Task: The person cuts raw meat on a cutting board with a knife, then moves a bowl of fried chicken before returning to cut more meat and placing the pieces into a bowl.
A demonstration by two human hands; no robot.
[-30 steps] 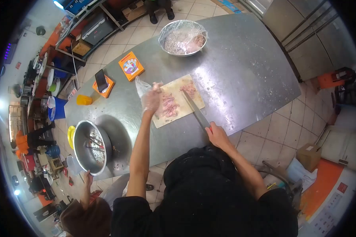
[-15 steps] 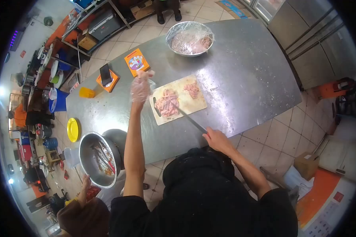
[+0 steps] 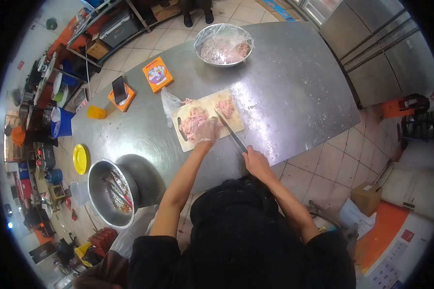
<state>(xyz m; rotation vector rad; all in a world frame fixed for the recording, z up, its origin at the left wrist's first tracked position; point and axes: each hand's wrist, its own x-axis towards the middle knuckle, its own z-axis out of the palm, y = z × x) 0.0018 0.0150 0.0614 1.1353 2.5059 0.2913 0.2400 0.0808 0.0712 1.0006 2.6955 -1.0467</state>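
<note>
Head view: at the near left of the steel table (image 3: pixel 294 96) stands a metal bowl (image 3: pixel 112 192). On the cutting board (image 3: pixel 208 103) at mid-table lies a pile of raw meat (image 3: pixel 190 120). The gloved left hand (image 3: pixel 206 131) rests on its near edge; whether the fingers grip or only press cannot be told. Just right, the knife (image 3: pixel 229 129) slants across the board, its handle clenched in the right hand (image 3: pixel 256 164).

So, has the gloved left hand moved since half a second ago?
Yes: from left of the cutting board, the left hand came onto the meat.
</note>
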